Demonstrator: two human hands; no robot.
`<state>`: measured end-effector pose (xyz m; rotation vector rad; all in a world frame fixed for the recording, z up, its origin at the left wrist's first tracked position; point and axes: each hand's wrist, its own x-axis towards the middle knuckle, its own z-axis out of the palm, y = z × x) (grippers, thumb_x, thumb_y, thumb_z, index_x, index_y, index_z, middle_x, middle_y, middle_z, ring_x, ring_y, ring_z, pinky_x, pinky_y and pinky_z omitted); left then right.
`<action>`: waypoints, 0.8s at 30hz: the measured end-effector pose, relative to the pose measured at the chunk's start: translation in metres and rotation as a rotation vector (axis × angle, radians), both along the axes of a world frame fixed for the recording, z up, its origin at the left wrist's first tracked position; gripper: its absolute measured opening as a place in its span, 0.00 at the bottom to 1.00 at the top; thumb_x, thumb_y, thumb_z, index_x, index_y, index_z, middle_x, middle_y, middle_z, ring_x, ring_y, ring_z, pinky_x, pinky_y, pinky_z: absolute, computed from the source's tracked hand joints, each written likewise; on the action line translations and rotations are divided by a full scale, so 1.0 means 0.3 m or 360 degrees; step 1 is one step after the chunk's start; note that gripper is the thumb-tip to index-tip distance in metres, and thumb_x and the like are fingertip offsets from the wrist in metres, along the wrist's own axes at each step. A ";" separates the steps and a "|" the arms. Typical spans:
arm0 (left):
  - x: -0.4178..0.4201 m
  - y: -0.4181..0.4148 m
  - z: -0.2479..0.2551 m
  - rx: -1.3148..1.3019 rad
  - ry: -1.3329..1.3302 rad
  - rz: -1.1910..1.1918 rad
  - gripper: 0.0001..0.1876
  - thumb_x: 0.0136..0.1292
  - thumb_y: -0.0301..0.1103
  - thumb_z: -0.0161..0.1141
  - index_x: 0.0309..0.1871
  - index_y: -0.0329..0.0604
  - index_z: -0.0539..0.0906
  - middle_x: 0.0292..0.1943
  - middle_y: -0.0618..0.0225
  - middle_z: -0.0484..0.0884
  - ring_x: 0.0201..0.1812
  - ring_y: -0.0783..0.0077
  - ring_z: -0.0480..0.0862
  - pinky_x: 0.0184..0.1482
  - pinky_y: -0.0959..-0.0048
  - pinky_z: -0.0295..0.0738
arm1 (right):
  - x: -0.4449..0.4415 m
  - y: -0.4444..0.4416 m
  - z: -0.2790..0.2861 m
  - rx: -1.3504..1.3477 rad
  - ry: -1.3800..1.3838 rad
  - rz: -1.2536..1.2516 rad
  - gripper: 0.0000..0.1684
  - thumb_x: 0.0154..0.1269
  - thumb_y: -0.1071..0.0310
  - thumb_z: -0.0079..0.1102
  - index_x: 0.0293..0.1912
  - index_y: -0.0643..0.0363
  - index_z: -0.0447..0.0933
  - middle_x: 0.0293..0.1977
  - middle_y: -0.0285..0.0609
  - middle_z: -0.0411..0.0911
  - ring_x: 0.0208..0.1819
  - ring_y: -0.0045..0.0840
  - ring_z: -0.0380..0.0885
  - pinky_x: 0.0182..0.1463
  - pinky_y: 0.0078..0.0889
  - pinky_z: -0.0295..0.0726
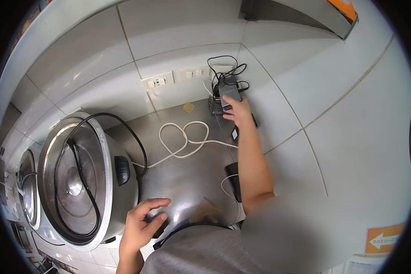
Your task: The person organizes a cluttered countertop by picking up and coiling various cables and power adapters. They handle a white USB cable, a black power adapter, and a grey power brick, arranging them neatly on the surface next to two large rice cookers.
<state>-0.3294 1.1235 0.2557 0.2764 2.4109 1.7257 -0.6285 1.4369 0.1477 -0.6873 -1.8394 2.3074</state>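
My right hand (239,110) is at the far corner of a stainless steel counter, its fingers around the near end of a dark grey box-shaped electrical device (228,91) that bears writing. Black cables (226,70) lie tangled over that device, and another dark box (214,105) is just beside it. Low at the left, my left hand (144,219) hovers with thumb and fingers apart, holding nothing. A looped cream-coloured cable (174,154) runs across the counter between the hands. Behind my right forearm, a black flat object (233,178) is partly hidden.
A large metal pot-like appliance (123,137) with a black side handle and a black power cord (96,205) on its lid stands at left, another beyond it. Wall sockets (157,81) line the tiled wall. A metal shelf (294,13) juts out at top right.
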 end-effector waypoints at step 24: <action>-0.078 0.040 0.070 -0.0146 0.0158 -0.0164 0.14 0.60 0.20 0.60 0.50 0.33 0.80 0.48 0.60 0.83 0.50 0.70 0.82 0.54 0.73 0.74 | -0.075 -0.022 0.166 0.2403 -0.0587 0.1180 0.21 0.35 0.65 0.69 0.35 0.61 0.85 0.39 0.52 0.83 0.42 0.41 0.83 0.43 0.39 0.81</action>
